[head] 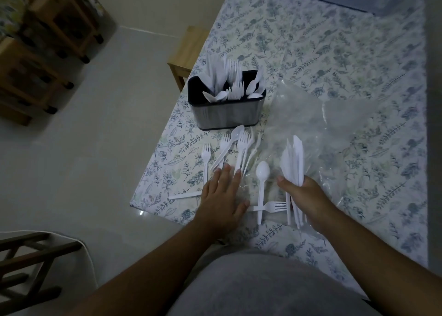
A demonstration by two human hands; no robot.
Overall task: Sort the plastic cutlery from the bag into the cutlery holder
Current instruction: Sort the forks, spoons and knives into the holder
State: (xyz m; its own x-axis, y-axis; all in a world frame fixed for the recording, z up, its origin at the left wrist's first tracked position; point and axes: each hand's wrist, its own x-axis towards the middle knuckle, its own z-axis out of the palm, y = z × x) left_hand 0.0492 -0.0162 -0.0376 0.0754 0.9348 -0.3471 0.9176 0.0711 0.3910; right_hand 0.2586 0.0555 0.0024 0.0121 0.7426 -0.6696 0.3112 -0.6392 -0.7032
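A black and steel cutlery holder [226,114] stands on the table with white plastic spoons, forks and knives upright in it. Loose white forks [206,157] and spoons [262,181] lie scattered in front of it. My left hand [222,196] lies flat, fingers spread, over the handles of the loose forks. My right hand [308,196] grips a bundle of white plastic knives [293,162], blades pointing away from me. The clear plastic bag [323,124] lies crumpled to the right of the holder.
The table wears a floral cloth [334,52] and its left edge runs close to the holder. A small wooden stool [186,54] stands beyond that edge. Wooden furniture [43,52] is at far left, a dark chair [28,263] at bottom left.
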